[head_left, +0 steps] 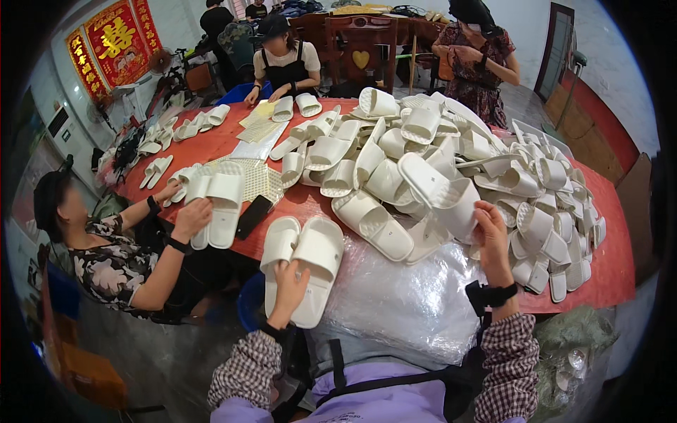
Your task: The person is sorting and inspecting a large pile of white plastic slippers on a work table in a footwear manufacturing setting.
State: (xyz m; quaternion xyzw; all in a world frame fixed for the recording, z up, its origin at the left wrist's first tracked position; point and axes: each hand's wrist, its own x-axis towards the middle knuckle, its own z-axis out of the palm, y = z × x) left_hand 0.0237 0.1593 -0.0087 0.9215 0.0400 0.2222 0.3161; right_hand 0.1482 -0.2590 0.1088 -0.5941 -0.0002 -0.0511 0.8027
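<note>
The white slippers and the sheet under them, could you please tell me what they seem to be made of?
The white slippers held by the left hand look like moulded foam or soft plastic, matte: one-piece shape, thick soles, no seams. The right hand touches another in the pile. The sheet looks like thin clear plastic film: glossy, crinkled, with bright glints.

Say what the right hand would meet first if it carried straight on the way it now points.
The right hand already touches a white slipper; pushing on up and left, it would likely drive into the slipper pile.
</note>
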